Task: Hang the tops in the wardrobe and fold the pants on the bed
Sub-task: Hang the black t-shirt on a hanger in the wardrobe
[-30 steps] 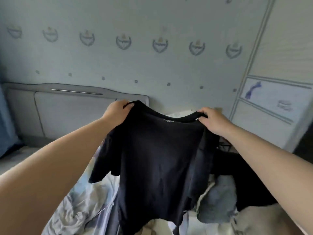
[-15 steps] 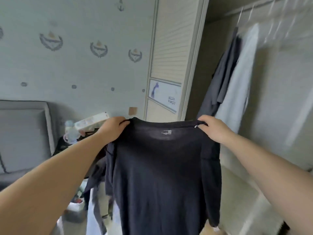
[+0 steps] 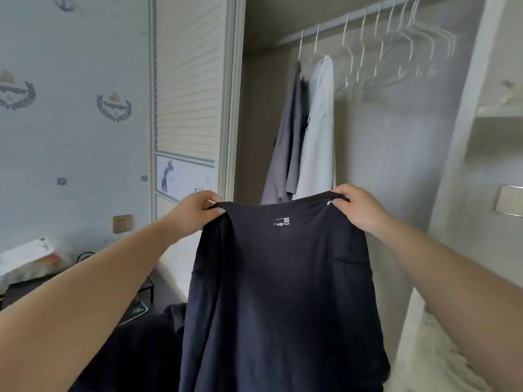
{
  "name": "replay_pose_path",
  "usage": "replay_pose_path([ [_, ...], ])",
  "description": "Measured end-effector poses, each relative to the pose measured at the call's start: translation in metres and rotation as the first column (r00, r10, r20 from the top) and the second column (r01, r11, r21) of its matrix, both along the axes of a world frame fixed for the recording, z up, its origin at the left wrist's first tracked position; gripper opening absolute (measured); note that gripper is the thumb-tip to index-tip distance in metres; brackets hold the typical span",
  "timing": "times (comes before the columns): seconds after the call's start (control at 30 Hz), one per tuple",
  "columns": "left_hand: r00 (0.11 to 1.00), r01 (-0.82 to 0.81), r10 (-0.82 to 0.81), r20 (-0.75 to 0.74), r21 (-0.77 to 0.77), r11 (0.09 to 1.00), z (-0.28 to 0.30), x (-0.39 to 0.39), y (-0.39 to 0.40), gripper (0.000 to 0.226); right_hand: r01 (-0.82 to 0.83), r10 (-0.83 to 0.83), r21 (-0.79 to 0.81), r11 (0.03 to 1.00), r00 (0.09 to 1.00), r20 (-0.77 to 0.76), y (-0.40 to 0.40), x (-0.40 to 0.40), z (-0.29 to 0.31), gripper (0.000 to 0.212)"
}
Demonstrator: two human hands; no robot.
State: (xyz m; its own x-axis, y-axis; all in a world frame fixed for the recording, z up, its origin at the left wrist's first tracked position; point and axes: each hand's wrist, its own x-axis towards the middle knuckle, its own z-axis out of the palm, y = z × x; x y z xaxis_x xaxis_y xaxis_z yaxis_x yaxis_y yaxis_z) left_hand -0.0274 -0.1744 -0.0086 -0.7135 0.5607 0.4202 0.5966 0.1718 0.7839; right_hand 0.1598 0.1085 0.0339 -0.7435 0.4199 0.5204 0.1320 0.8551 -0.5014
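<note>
The open wardrobe (image 3: 382,142) held a grey top (image 3: 285,142), a white top (image 3: 318,142) and bare hangers (image 3: 396,46) on its rail. Before it hung the black T-shirt (image 3: 277,292), shoulders pinched by the left hand (image 3: 198,212) and right hand (image 3: 358,207).

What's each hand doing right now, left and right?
Left hand: closed, pinching the left shoulder of the dark navy cotton T-shirt.
Right hand: closed, pinching the T-shirt's right shoulder.
</note>
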Motion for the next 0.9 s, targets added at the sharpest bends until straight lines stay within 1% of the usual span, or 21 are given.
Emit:
replay_pose_path([
  [0.1,1.0,0.008,-0.005,-0.017,0.176,0.984,0.023,-0.04,0.046,0.007,0.042,-0.043,-0.026,0.999,0.997,-0.059,0.027,-0.023,0.023,0.015],
  [0.17,1.0,0.001,0.005,-0.02,0.301,0.954,0.043,-0.066,0.08,0.012,0.07,-0.075,-0.057,0.996,0.992,-0.101,0.044,-0.037,0.043,0.011],
  [0.23,1.0,0.03,-0.029,-0.007,0.429,0.903,0.066,-0.089,0.113,0.017,0.087,-0.095,-0.062,0.994,0.987,-0.132,0.06,-0.049,0.063,0.009],
  [0.33,0.999,0.04,-0.053,0.007,0.553,0.832,0.098,-0.114,0.157,0.011,0.114,-0.126,-0.078,0.99,0.977,-0.17,0.079,-0.062,0.091,0.011],
  [0.43,0.991,0.08,-0.131,0.032,0.643,0.761,0.121,-0.134,0.194,0.006,0.127,-0.144,-0.1,0.987,0.97,-0.197,0.095,-0.074,0.112,0.009],
  [0.5,0.978,0.12,-0.205,0.045,0.683,0.72,0.136,-0.148,0.216,0.005,0.15,-0.162,-0.086,0.985,0.975,-0.154,0.108,-0.084,0.125,0.007],
  [0.57,0.966,0.159,-0.257,0.033,0.707,0.689,0.151,-0.161,0.235,0.004,0.171,-0.177,-0.099,0.98,0.982,-0.06,0.118,-0.094,0.142,0.009],
  [0.67,0.956,0.206,-0.294,-0.006,0.726,0.656,0.169,-0.174,0.259,0.003,0.128,-0.118,-0.118,0.985,0.989,0.089,0.125,-0.106,0.176,0.031],
  [0.7,0.954,0.221,-0.3,-0.023,0.73,0.647,0.173,-0.177,0.266,0.003,0.096,-0.086,-0.122,0.988,0.993,0.086,0.127,-0.112,0.189,0.039],
  [0.73,0.951,0.238,-0.307,-0.041,0.731,0.64,0.177,-0.181,0.274,0.004,0.066,-0.061,-0.108,0.992,0.997,0.043,0.13,-0.12,0.201,0.045],
  [0.8,0.947,0.262,-0.315,-0.062,0.715,0.648,0.184,-0.189,0.288,0.004,0.074,-0.072,0.01,0.997,0.989,-0.132,0.136,-0.141,0.229,0.049],
  [0.83,0.946,0.273,-0.317,-0.071,0.703,0.657,0.189,-0.194,0.295,0.005,0.125,-0.097,0.115,0.985,0.969,-0.225,0.14,-0.153,0.245,0.049],
  [0.87,0.946,0.28,-0.314,-0.08,0.689,0.669,0.19,-0.198,0.299,0.006,0.201,-0.127,0.24,0.95,0.948,-0.29,0.141,-0.164,0.257,0.049],
  [0.9,0.947,0.287,-0.309,-0.093,0.678,0.677,0.193,-0.202,0.304,0.006,0.299,-0.175,0.379,0.876,0.928,-0.329,0.145,-0.174,0.27,0.049],
])
